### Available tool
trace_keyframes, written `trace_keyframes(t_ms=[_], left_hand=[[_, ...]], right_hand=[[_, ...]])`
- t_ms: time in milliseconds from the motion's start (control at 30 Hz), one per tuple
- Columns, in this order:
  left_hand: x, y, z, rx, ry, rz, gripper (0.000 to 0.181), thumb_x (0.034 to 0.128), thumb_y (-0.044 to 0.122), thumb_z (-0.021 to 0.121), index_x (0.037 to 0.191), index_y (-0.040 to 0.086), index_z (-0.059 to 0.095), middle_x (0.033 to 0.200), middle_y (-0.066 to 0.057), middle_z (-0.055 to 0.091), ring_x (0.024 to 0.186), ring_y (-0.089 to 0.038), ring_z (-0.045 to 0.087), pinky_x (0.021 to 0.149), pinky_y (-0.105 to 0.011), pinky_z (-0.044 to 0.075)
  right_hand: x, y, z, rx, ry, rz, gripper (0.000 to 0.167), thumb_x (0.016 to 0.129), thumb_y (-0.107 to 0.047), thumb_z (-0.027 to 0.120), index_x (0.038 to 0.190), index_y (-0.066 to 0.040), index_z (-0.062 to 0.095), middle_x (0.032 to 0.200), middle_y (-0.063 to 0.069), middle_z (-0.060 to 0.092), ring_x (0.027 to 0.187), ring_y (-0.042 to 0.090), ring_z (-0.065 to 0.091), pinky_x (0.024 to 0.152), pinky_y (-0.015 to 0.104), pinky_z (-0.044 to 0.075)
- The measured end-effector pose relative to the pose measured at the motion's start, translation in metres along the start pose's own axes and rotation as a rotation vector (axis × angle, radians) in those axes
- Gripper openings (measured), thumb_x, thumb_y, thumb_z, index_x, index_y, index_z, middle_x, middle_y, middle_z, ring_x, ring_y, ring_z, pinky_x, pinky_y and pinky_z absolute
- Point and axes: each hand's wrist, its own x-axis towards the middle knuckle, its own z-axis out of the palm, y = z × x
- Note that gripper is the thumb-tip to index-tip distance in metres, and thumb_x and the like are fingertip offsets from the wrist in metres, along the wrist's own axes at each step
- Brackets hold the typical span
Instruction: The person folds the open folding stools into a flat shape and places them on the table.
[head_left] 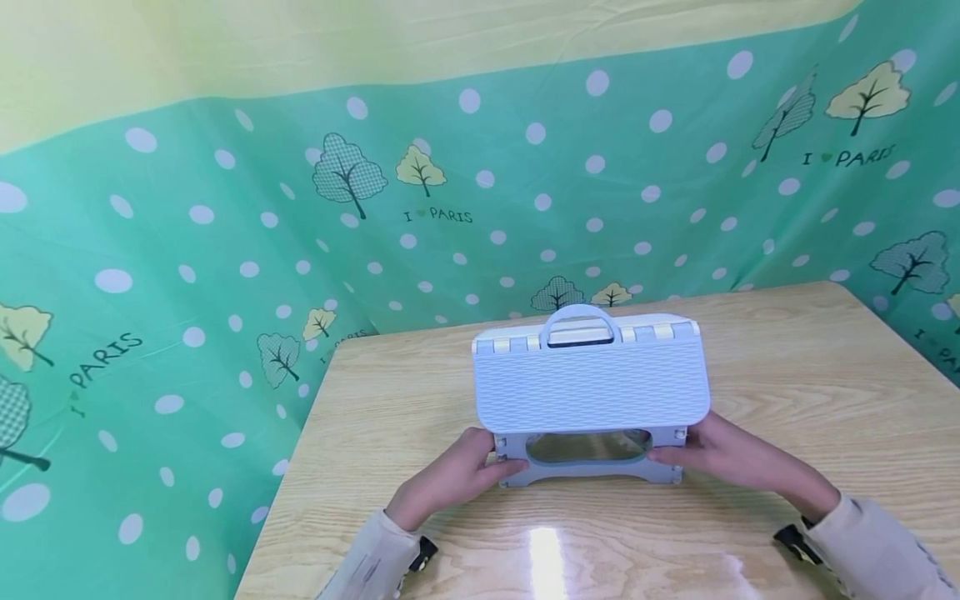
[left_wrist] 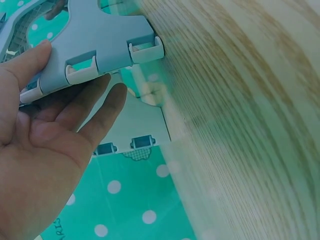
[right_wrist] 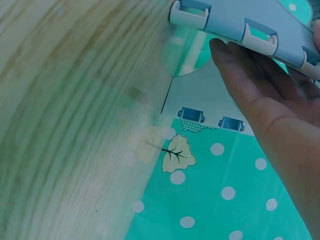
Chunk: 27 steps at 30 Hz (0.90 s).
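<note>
A light blue and white folding stool (head_left: 591, 387) stands on the wooden table, its ribbed blue panel facing me and a curved carry handle (head_left: 579, 313) at the top. My left hand (head_left: 467, 471) grips the left edge of the front leg panel, thumb across its front and the other fingers behind. On the right edge, my right hand (head_left: 723, 454) holds the same panel, its thumb near the oval opening. Both wrist views show white hinge clips (left_wrist: 82, 71) along the panel's edge and a second leg panel (right_wrist: 200, 92) standing behind it.
The wooden table (head_left: 390, 400) reaches back to a green curtain (head_left: 247, 200) with white dots and printed trees. That curtain also hangs along the left and right sides. A bright light reflection (head_left: 545, 558) lies on the table in front of the stool.
</note>
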Motion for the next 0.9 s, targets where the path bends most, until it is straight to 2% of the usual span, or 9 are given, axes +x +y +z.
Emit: trace_keyframes(t_ms=[267, 700, 900], left_hand=[[-0.0002, 0.0002, 0.0006, -0.013, -0.006, 0.004, 0.05, 0.1025, 0.033, 0.057, 0.149, 0.025, 0.042, 0.139, -0.003, 0.06, 0.125, -0.015, 0.057, 0.099, -0.029, 0.048], [0.0007, -0.0006, 0.001, -0.01, -0.005, 0.006, 0.052, 0.1022, 0.033, 0.057, 0.151, 0.029, 0.04, 0.143, 0.01, 0.055, 0.129, -0.011, 0.053, 0.103, -0.029, 0.046], [0.0001, 0.0004, 0.0011, -0.014, -0.009, 0.009, 0.05, 0.1024, 0.032, 0.057, 0.15, 0.027, 0.042, 0.141, 0.003, 0.058, 0.126, -0.015, 0.056, 0.1, -0.028, 0.048]], right_hand=[[-0.0006, 0.0019, -0.0002, 0.011, -0.007, 0.008, 0.079, 0.094, -0.006, 0.068, 0.155, -0.019, 0.021, 0.141, -0.006, 0.044, 0.113, 0.018, 0.052, 0.08, 0.032, 0.055], [-0.0005, 0.0027, 0.0004, 0.002, -0.003, 0.015, 0.078, 0.095, -0.007, 0.067, 0.156, -0.021, 0.02, 0.142, -0.006, 0.044, 0.112, 0.016, 0.052, 0.08, 0.032, 0.054], [-0.0002, 0.0029, 0.0002, -0.011, -0.001, -0.004, 0.078, 0.095, -0.006, 0.067, 0.156, -0.02, 0.02, 0.142, -0.003, 0.045, 0.111, 0.016, 0.052, 0.081, 0.03, 0.053]])
